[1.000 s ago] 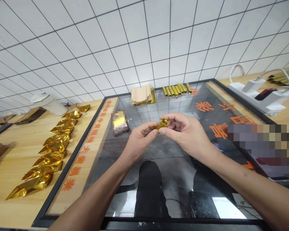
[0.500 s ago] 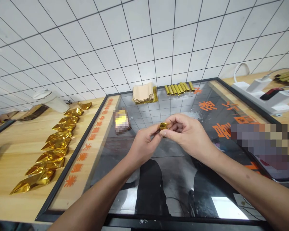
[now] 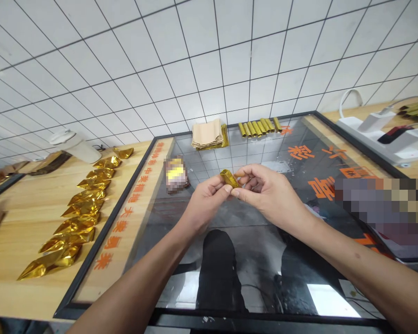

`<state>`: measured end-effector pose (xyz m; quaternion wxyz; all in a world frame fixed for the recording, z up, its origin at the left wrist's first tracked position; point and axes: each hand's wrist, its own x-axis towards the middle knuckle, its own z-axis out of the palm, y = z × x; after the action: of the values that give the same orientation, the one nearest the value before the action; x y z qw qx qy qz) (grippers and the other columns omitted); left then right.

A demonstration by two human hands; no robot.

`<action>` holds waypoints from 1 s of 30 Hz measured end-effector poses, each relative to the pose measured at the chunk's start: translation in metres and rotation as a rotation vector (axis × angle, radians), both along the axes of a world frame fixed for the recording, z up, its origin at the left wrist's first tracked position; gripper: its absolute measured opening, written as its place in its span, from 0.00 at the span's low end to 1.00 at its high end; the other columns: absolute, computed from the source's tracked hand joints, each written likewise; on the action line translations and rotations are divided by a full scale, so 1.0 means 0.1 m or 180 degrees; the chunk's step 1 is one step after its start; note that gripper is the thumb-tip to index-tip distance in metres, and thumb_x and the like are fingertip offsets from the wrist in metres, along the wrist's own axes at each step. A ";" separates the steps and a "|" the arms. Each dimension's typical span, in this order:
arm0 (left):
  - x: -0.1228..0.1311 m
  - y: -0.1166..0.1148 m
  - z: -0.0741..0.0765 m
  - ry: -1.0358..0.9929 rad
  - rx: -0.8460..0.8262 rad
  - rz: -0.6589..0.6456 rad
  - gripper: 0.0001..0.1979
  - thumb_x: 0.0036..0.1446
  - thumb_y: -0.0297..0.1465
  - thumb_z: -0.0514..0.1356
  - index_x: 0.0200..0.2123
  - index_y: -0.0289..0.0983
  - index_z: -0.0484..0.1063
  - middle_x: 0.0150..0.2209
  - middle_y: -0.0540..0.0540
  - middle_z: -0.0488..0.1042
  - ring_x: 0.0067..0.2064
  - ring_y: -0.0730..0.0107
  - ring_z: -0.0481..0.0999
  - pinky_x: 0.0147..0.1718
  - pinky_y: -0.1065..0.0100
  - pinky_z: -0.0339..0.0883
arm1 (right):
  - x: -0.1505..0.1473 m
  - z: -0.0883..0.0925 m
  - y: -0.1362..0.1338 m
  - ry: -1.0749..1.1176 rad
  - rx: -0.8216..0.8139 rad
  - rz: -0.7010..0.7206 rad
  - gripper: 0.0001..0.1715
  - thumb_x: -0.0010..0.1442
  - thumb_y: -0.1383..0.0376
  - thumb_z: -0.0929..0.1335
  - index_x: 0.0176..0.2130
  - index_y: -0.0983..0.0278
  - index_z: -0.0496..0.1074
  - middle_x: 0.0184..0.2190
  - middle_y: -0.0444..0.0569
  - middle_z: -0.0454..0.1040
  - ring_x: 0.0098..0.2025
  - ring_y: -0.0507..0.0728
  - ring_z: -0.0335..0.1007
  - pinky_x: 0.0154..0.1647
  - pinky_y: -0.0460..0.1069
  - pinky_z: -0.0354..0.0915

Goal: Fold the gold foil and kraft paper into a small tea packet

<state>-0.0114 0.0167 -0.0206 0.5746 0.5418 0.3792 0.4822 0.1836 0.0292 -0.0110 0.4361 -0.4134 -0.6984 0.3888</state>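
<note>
your left hand [image 3: 206, 200] and right hand [image 3: 270, 188] both pinch one gold tube [image 3: 229, 178], grip closed on it; tube tilted above the glass tabletop [image 3: 156, 215], nearer you than the row of tubes [image 3: 256, 128].

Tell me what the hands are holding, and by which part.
A short, hollow, shiny gold tube, apparently foil or paper: the left hand pinches its side, the right hand its lower end; the open upper end is free.
</note>
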 end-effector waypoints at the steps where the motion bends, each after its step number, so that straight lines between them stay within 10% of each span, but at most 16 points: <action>1: 0.00 0.01 0.00 -0.0175 -0.0125 0.0046 0.17 0.61 0.44 0.73 0.46 0.37 0.83 0.49 0.40 0.85 0.49 0.57 0.83 0.51 0.60 0.75 | 0.00 0.01 0.00 -0.0076 0.0091 -0.0056 0.14 0.61 0.60 0.78 0.47 0.58 0.78 0.41 0.47 0.82 0.41 0.58 0.78 0.42 0.54 0.75; 12: -0.04 0.01 0.08 -0.0870 -0.0390 0.0061 0.16 0.61 0.38 0.74 0.49 0.39 0.82 0.53 0.41 0.85 0.58 0.56 0.82 0.58 0.58 0.71 | -0.03 0.02 0.01 0.0487 -0.0682 0.0312 0.18 0.61 0.57 0.78 0.36 0.59 0.68 0.34 0.43 0.77 0.35 0.55 0.74 0.35 0.51 0.68; 19: -0.09 0.02 0.09 -0.0533 0.0086 0.0351 0.34 0.55 0.33 0.78 0.62 0.45 0.71 0.52 0.44 0.85 0.49 0.63 0.83 0.50 0.62 0.75 | 0.00 0.02 0.01 0.0280 -0.0415 0.0050 0.16 0.62 0.58 0.78 0.37 0.59 0.70 0.28 0.39 0.71 0.29 0.53 0.65 0.29 0.48 0.60; 30: -0.12 0.02 0.16 -0.0084 0.0617 0.0497 0.18 0.56 0.34 0.78 0.44 0.39 0.75 0.47 0.44 0.84 0.44 0.67 0.81 0.39 0.69 0.77 | 0.06 -0.03 0.07 -0.0125 -0.0011 -0.0164 0.11 0.62 0.60 0.76 0.41 0.57 0.73 0.34 0.43 0.77 0.34 0.57 0.73 0.35 0.51 0.67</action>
<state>-0.0229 0.0190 -0.0047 0.4852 0.5573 0.3642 0.5669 0.1892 0.0358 -0.0137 0.4315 -0.4396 -0.6952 0.3705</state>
